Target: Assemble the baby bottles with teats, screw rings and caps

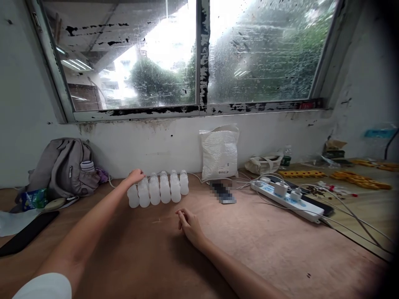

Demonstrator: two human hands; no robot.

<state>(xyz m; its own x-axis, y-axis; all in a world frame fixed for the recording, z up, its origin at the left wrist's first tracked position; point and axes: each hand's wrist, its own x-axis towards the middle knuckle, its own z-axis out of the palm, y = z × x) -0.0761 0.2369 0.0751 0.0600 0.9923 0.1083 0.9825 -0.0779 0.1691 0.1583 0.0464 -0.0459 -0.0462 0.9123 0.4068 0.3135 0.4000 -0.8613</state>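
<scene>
Several frosted white plastic bottles with rounded, waisted bodies stand upright in a slightly slanting row on the brown tabletop. My left hand reaches to the left end of this row, its fingers closed over the top of the leftmost bottle. That bottle's upper part is hidden by the hand. My right hand is low over the table, in front of the row's right end. Its fingers are loosely bent, a little apart, and nothing shows in them.
A grey backpack and a black flat object lie left. Behind the row stands a white plastic mailer bag, with a partly blurred phone before it. A power strip with trailing cables and yellow plastic parts occupy the right.
</scene>
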